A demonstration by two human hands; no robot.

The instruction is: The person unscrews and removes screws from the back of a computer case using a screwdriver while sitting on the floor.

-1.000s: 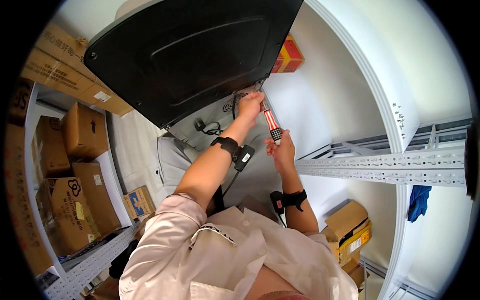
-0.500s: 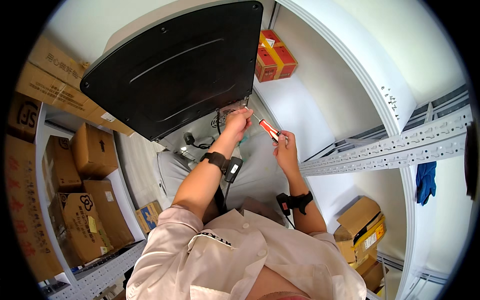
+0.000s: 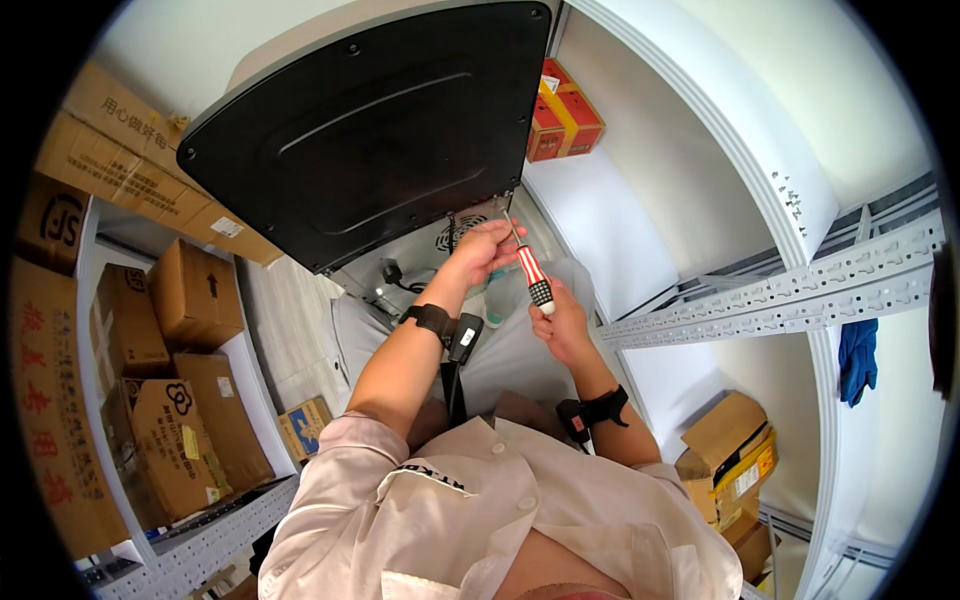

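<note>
- Upper left to upper middle of the frame, a big black panel stands tilted in front of me, its lower right corner coming down close to my fingers
- Left of centre, just under that panel's lower edge, a black plug with its cable sits apart from both my hands
- At centre, my left hand reaches up and to the right, fingers partly curled with their tips beside the metal shaft; whether they pinch it or only lie next to it, I cannot tell
- Just above that hand, a round vent grille shows in a pale metal face
- Right of those fingertips, near the centre of the frame, is the screwdriver, its long axis steep, from the handle at lower right up to the shaft at upper left, towards the panel's lower right corner (the tip is too small for me to say what it meets)
- Right of centre and lower, my right hand pinches the pale butt of the striped handle between thumb and fingers, so it is the nearer hand to the handle, my left to the shaft
</note>
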